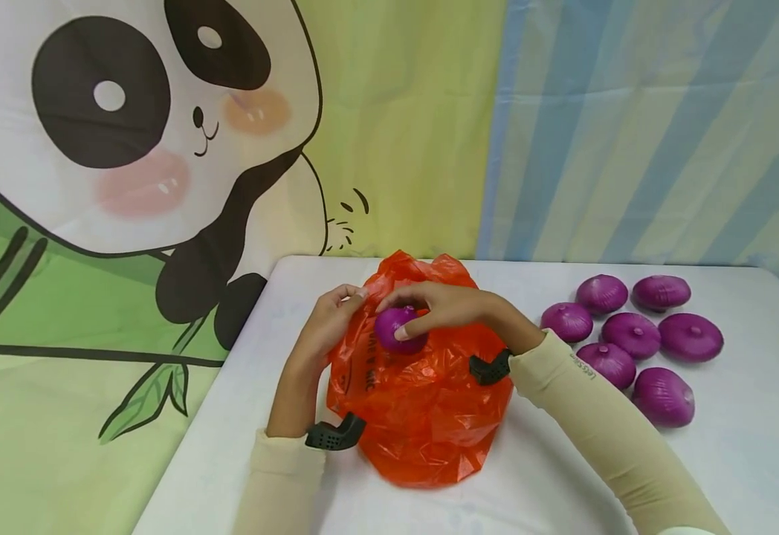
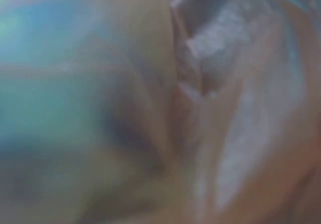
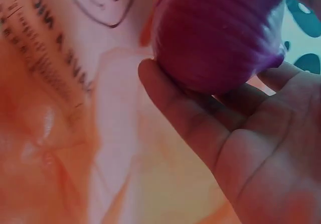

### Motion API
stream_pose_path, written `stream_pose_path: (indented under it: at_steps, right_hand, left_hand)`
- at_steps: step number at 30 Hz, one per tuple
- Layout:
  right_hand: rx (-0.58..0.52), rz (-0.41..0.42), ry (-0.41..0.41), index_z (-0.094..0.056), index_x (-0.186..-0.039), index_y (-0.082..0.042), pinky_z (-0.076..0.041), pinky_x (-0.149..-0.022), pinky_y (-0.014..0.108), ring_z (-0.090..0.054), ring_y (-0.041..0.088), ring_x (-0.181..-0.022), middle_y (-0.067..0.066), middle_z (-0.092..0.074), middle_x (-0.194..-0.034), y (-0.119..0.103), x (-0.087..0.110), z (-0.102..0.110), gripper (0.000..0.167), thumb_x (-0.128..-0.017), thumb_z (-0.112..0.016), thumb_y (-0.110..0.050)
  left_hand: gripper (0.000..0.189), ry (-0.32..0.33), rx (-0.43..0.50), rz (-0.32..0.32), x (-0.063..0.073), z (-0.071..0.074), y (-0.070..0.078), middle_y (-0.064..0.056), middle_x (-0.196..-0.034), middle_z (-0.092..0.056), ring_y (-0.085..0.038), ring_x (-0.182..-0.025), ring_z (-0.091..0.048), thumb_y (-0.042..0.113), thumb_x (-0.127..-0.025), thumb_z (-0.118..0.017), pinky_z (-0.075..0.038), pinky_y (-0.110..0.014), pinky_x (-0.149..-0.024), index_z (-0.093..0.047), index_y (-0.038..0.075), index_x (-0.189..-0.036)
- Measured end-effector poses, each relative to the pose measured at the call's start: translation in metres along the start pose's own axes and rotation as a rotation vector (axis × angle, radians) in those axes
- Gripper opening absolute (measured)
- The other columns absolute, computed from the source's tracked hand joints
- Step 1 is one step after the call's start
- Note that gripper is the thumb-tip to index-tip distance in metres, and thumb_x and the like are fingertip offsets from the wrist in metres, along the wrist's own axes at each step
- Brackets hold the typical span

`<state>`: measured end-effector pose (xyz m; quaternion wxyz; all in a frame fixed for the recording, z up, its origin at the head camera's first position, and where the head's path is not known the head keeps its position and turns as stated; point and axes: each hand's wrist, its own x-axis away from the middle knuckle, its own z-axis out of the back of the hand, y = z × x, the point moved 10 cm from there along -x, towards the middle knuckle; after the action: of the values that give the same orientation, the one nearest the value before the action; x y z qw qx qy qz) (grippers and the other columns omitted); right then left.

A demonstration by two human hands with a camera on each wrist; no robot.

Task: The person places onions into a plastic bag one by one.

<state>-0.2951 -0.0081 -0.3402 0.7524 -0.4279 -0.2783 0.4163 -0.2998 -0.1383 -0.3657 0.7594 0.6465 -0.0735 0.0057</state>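
Observation:
A purple onion (image 1: 389, 328) is in my right hand (image 1: 455, 305), over the upper part of an orange-red plastic bag (image 1: 430, 431) with dark print. In the right wrist view, fingers curl under the ribbed onion (image 3: 215, 38), and the bag's printed film (image 3: 45, 148) fills the left side. At the bag's upper left edge, my left hand (image 1: 325, 319) pinches the film between thumb and fingers. Everything in the left wrist view is blurred; crumpled translucent film (image 2: 241, 103) shows there, but the left fingers cannot be made out.
Several purple onions (image 1: 630, 335) lie grouped on the white table (image 1: 757, 461) to the right, beyond my right forearm. A cloth with a panda picture (image 1: 242, 186) hangs behind the table and down its left side. Dark wrist devices (image 1: 336, 433) sit at both cuffs.

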Motion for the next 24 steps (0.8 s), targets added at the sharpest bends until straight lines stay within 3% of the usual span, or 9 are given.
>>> stream_pose_path:
  at_steps: [7,16,24]
  right_hand:
    - [0.027,-0.053,-0.001,-0.053,-0.135,-0.01,-0.049,-0.091,0.034,-0.053,0.02,-0.116,0.001,-0.054,-0.128,0.024,-0.008,-0.006,0.052,-0.09,-0.071,-0.027]
    - [0.036,-0.021,-0.027,-0.052,-0.135,-0.002,-0.048,-0.093,0.033,-0.054,0.02,-0.114,0.003,-0.057,-0.126,0.046,-0.013,-0.018,0.052,-0.09,-0.069,-0.02]
    - [0.139,-0.008,0.004,-0.051,-0.134,0.003,-0.047,-0.095,0.034,-0.053,0.025,-0.116,0.011,-0.055,-0.129,0.055,-0.015,-0.022,0.051,-0.089,-0.071,-0.012]
  left_hand:
    - [0.027,-0.011,0.026,0.02,0.0,-0.001,-0.001,-0.011,-0.089,-0.061,-0.038,-0.085,-0.062,0.029,-0.102,-0.052,-0.055,-0.044,-0.077,-0.057,0.003,-0.108]
    - [0.025,-0.008,0.035,0.016,-0.001,-0.003,-0.001,-0.01,-0.09,-0.059,-0.037,-0.089,-0.06,0.028,-0.102,-0.052,-0.051,-0.048,-0.083,-0.057,0.004,-0.104]
    - [0.026,-0.021,0.057,0.021,-0.002,-0.004,-0.003,-0.011,-0.09,-0.061,-0.041,-0.093,-0.06,0.028,-0.101,-0.052,-0.054,-0.035,-0.069,-0.057,0.003,-0.105]
